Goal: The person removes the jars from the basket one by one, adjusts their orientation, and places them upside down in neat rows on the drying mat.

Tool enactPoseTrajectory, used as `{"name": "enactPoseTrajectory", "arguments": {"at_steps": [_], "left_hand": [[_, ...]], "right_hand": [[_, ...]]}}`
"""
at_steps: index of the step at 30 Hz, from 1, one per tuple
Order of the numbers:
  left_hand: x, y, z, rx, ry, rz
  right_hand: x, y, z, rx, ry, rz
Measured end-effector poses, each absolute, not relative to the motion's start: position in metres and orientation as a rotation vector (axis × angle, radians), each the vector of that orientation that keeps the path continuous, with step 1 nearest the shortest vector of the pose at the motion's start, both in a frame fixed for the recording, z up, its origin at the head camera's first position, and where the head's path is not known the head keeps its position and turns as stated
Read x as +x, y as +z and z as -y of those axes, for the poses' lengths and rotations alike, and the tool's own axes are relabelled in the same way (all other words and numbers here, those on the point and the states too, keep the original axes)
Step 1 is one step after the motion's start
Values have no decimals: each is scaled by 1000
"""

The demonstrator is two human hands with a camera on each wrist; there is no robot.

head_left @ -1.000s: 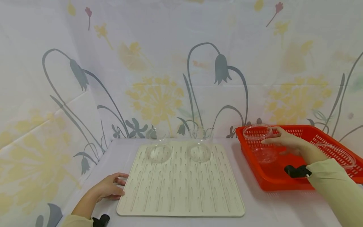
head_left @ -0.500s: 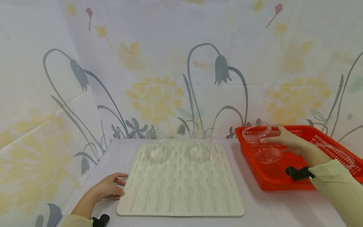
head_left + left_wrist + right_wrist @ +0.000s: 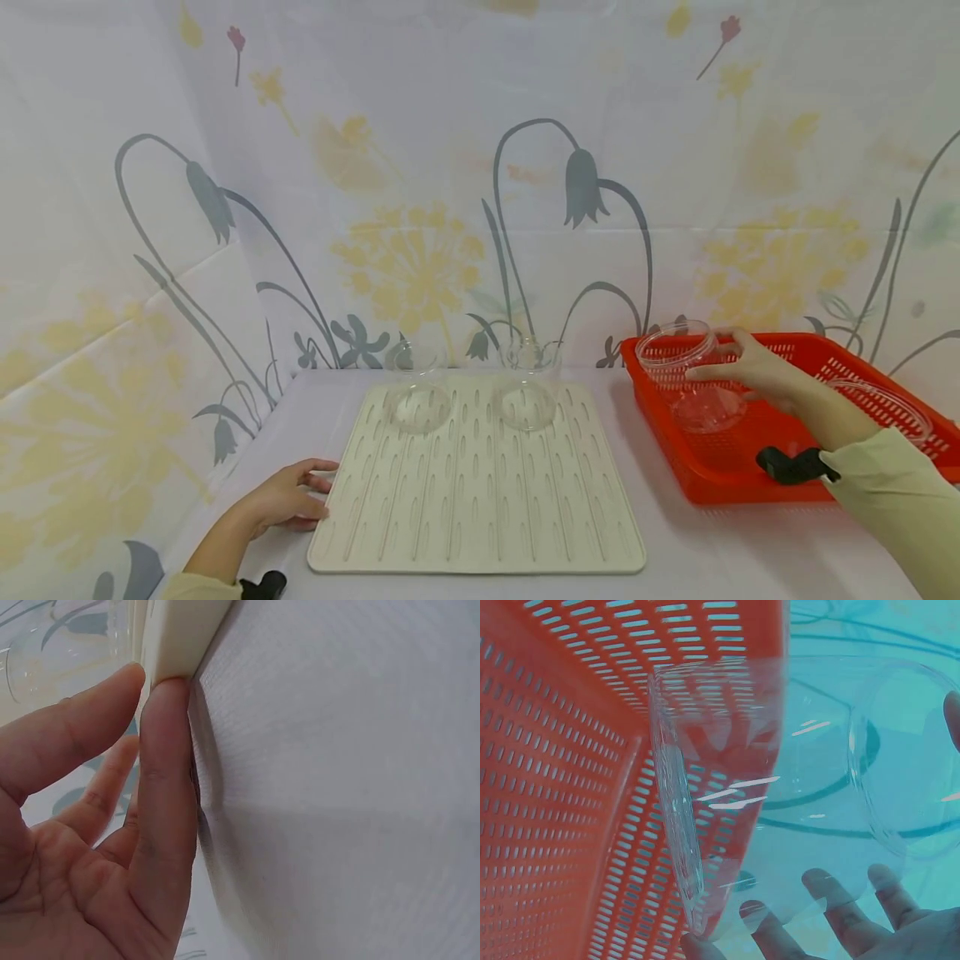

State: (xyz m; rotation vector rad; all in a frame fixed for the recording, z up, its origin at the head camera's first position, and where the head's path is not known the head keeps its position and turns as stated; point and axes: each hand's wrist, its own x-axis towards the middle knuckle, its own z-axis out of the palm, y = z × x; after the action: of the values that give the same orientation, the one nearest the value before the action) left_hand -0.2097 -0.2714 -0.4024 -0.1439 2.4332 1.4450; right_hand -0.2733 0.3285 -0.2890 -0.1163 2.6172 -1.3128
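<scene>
Four clear glass jars: two [image 3: 417, 390] [image 3: 529, 385] on one drying mat [image 3: 480, 492], two [image 3: 693, 375] [image 3: 885, 408] in one red basket [image 3: 750, 475].

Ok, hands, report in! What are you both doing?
Right hand grips clear jar, tilted inside red basket. Left hand rests at drying mat's edge. Two jars stand at mat's back.

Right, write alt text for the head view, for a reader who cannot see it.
A person's right hand grips a clear glass cup, tilted, inside a red basket at the right. The left hand rests on the table against the corner of a cream drying mat bearing two more clear cups.
</scene>
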Motion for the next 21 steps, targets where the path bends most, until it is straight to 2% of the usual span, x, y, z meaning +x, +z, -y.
{"name": "enactPoseTrajectory", "arguments": {"at_steps": [8,21], "left_hand": [[-215,-405,273,-101,1452,-2496],[-218,-392,258,140,1651,-2424]], "right_hand": [[-268,-285,-323,-108,-1283,-2671],[-260,-275,-317,-223,-1321,-2724]]}}
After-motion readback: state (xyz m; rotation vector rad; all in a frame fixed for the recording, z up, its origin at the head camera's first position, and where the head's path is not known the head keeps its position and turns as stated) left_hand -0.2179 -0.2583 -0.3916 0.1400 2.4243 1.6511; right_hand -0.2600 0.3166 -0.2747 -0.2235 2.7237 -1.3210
